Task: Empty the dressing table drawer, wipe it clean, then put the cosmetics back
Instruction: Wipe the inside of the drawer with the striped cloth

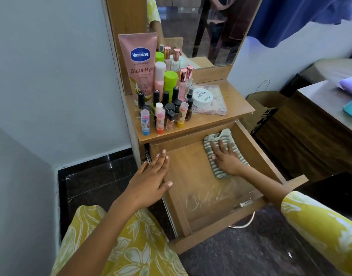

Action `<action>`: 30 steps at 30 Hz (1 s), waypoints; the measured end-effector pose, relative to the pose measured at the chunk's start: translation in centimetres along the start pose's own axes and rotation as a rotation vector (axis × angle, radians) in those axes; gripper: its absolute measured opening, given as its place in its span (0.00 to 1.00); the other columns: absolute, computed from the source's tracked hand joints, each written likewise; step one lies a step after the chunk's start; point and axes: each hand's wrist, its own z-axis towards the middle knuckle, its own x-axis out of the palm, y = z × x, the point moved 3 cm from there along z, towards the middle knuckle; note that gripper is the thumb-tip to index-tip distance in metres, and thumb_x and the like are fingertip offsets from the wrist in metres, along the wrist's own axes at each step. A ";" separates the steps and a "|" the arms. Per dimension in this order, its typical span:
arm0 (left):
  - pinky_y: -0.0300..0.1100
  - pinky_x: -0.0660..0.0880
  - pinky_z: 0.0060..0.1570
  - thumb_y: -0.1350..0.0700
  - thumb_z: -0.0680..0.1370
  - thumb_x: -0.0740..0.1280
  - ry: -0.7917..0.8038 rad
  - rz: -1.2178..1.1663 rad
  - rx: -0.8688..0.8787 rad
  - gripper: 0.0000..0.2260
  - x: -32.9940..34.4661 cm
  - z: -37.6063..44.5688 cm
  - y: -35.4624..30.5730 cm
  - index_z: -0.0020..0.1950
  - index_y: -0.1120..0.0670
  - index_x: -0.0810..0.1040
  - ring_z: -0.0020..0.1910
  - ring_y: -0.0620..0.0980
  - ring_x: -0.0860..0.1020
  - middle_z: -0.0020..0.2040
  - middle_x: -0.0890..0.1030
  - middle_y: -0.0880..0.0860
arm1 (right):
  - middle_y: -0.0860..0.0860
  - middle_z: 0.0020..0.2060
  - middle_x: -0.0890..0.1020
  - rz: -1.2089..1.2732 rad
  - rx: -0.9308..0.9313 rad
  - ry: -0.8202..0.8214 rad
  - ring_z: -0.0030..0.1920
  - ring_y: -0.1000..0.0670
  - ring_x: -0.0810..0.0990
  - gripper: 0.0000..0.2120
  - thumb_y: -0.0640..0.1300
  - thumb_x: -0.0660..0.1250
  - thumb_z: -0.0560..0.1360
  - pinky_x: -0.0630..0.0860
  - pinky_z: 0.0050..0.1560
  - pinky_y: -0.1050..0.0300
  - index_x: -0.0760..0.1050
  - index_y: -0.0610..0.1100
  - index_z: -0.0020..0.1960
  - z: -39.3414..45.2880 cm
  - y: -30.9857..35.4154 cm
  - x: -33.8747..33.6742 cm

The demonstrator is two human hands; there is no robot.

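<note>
Left hand (151, 178): reaches in from the near left, palm down, fingers straight and slightly spread, resting on the top edge of the drawer's left wall. It grips nothing.

Right hand (224, 156): arm in a yellow patterned sleeve (318, 226) enters from the near right. Palm down, fingers extended and spread, pressing flat on a striped cloth (223, 145). No curl around the cloth visible.

Drawer (201, 222): pulled out toward the viewer, wooden, open. Only the cloth and the right hand are inside, at the far right part of the floor. Pale smeared streaks show on the near part of the drawer floor.

Bench (236, 112) top, far side above the drawer: cosmetics stand grouped on its left half. Pink Vaseline tube (138, 64) upright at the far left; green-capped bottles (170, 81); perfume bottles with rose-gold caps (184, 80); dark nail polish bottles (165, 99); clear-capped lip balm sticks (145, 122) nearest the edge. To the right, a round white jar (203, 97) sits on a flat clear case (215, 105).
</note>
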 end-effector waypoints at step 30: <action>0.42 0.35 0.70 0.45 0.83 0.44 -0.086 0.065 -0.078 0.27 0.2 -0.5 -0.6 0.72 0.50 0.30 0.70 0.42 0.30 0.72 0.28 0.47 | 0.45 0.77 0.48 -0.338 -0.394 -0.022 0.77 0.42 0.40 0.27 0.50 0.48 0.82 0.38 0.75 0.44 0.42 0.49 0.78 -2.3 8.2 2.6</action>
